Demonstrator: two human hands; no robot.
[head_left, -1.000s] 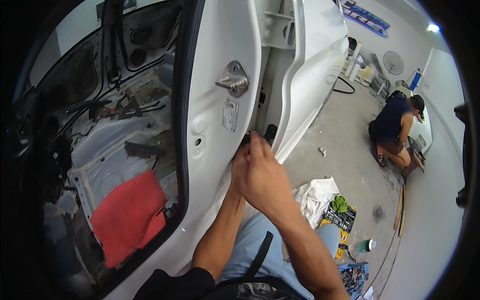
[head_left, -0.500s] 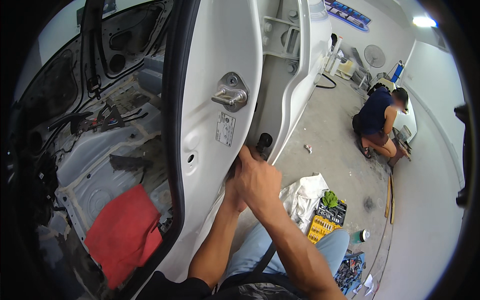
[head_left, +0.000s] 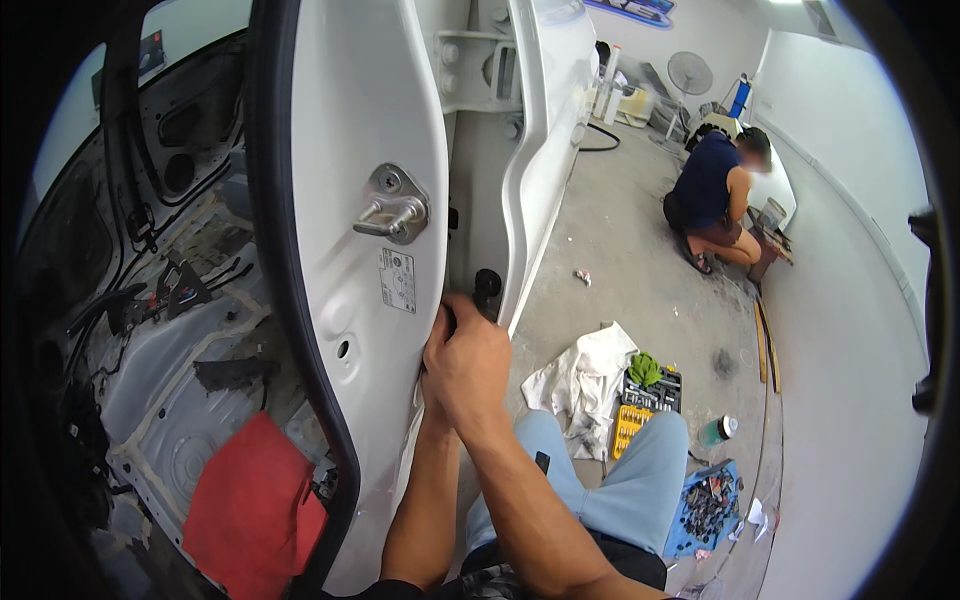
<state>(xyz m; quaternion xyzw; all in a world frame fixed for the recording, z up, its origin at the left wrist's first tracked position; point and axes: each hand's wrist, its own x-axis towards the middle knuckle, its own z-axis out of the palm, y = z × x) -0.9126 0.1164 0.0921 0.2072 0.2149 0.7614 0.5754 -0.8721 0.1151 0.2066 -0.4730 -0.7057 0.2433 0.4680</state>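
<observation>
Both hands are working in the gap between the white pillar [head_left: 345, 110] and the white door panel [head_left: 562, 75], just beside a black cylindrical piece [head_left: 487, 284] that is poking out at about one o'clock from the knuckles. The right hand [head_left: 474, 362] is bending its fingers inward there, but whether it is gripping the piece or something deeper, I cannot tell. The left hand [head_left: 431, 380] is tucking in beneath it at eight o'clock, and its hold is not showing either.

As far as I can judge, the job in the gap is running partway: both hands are engaging with it. Up at eleven o'clock the metal striker [head_left: 397, 208] is sitting mounted on the pillar, and at twelve the hinge bracket [head_left: 478, 75] is spanning the gap with bolts in place. Loose small parts [head_left: 708, 503] are lying on a blue sheet [head_left: 680, 540] toward four o'clock, so some fitting is probably remaining, though nothing is showing whether pieces are coming off or going on.

The fingertips are hiding behind the right hand and the pillar's edge, the lower end of the black piece is disappearing behind the knuckles, and the shadowed cabin at nine o'clock is blurring toward the rim
</observation>
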